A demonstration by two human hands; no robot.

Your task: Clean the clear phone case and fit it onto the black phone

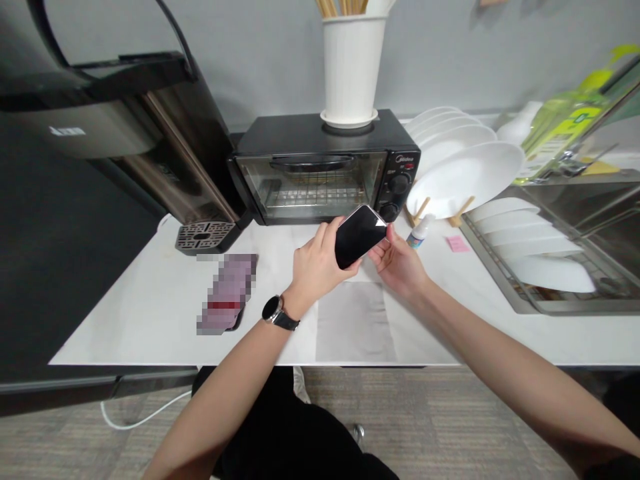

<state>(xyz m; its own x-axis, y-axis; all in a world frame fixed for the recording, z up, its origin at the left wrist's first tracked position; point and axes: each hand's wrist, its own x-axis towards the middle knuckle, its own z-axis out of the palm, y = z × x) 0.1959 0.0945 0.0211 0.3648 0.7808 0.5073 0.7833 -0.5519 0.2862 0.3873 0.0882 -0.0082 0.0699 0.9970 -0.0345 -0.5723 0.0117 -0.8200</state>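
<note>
Phone (357,241) is gripped firmly in the L hand (317,260), w/ fingers wrapped over the upper-L edge & thumb set along the lower edge. The far-R end is touched by the R hand (403,267), thumb at the corner, fingers curled below; whether it is actually pinched there can't be told. Phone is held tilted above the counter (135,307), in front of the toaster oven (320,173); its dark face is turned up, w/ a bright reflection near the R corner. A black-strapped watch (273,308) is worn on the L wrist.

Below the hands, a grey cloth (353,327) is spread flat nr the front edge. To the L, a flat item (227,293) is laid on the counter, pixelated, so ID can't be made out. Beyond it, a dispenser (203,233) w/ slotted drip tray is seen.

Just past the R hand are placed a small white bottle (423,229) w/ blue label & some pink notes (457,244). On top of the oven, a white pot (354,70) is set, w/ sticks in it. Plates (470,177) are stood in a wooden rack to the R of the oven; white dishes (530,247) are stacked in a metal draining rack (523,308), far R.
</note>
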